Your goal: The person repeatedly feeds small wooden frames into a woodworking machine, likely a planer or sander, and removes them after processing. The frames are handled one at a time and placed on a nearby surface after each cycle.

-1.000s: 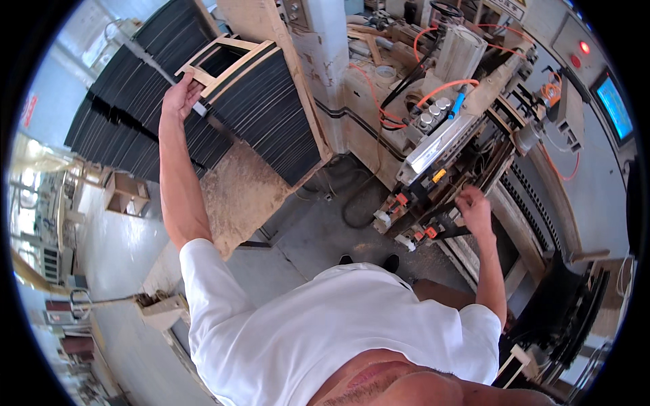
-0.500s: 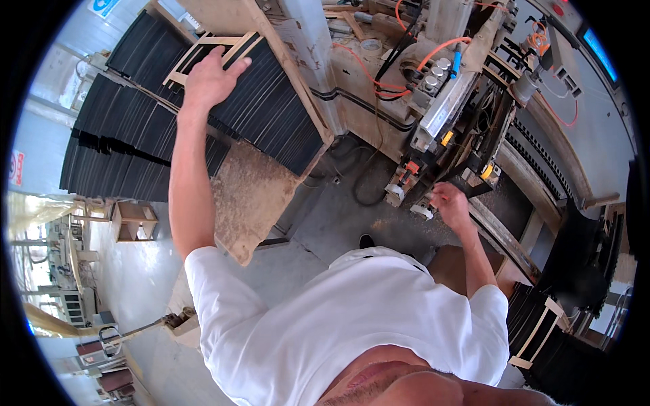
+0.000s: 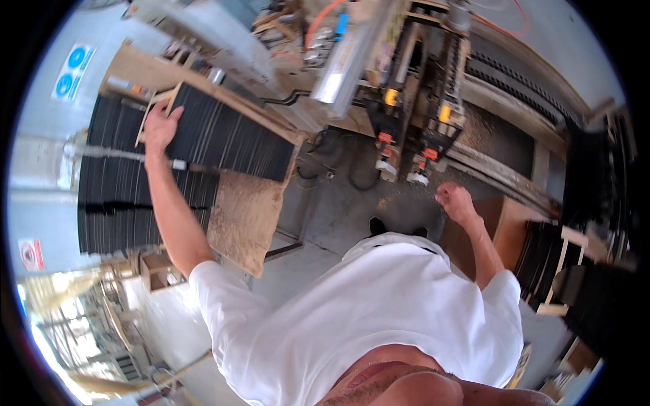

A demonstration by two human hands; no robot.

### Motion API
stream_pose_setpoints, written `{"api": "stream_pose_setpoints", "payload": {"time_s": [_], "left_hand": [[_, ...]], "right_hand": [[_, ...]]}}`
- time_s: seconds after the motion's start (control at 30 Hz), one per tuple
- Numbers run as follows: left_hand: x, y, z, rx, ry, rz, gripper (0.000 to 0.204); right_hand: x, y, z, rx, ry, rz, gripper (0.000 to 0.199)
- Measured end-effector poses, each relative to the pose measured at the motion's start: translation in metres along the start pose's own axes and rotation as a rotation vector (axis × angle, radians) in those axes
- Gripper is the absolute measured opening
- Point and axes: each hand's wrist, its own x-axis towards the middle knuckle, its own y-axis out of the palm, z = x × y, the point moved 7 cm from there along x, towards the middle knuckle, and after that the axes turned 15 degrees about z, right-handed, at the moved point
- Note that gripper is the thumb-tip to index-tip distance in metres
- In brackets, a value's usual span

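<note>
My left hand (image 3: 161, 127) reaches to the far left, its fingers wrapped over a pale wooden frame (image 3: 144, 127) at the end of a row of black slats. The thumb stands off on the slat side. Tightly packed black slats (image 3: 233, 132) stretch right from that hand, and a second black stack (image 3: 108, 183) stands left of my forearm. On the right, my right hand (image 3: 455, 201) hangs in the air with fingers curled in, and I see nothing in it. Nearest to it is the white-tipped end of a machine rail (image 3: 418, 178) with a red part.
A dusty wooden board (image 3: 247, 213) juts out below the slats. The machine's second rail (image 3: 387, 166) ends left of my right hand. A brown box (image 3: 474, 230) stands under my right forearm, beside more black slats with a pale frame (image 3: 565, 267).
My right hand has come away from the machine rail's end. The left hand stays at the wooden frame. The whole view has shifted, with the machine now farther left and higher.
</note>
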Motion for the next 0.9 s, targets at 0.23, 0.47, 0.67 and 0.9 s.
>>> {"api": "stream_pose_setpoints", "payload": {"time_s": [0.23, 0.47, 0.67, 0.9], "left_hand": [[-0.042, -0.027, -0.072, 0.123, 0.042, -0.243, 0.061], [-0.175, 0.067, -0.253, -0.366, 0.455, -0.666, 0.033], [-0.215, 0.296, -0.411, -1.128, 0.382, 0.245, 0.023], [-0.087, 0.359, -0.514, -1.406, 0.354, 0.486, 0.031]], "right_hand": [[-0.092, -0.082, -0.022, -0.128, -0.031, -0.286, 0.018], [-0.283, -0.197, -0.039, -0.349, 0.380, -0.823, 0.020], [-0.378, -0.166, -0.072, -0.264, 0.934, -0.684, 0.024], [-0.399, -0.138, -0.066, -0.110, 0.899, -0.953, 0.016]]}}
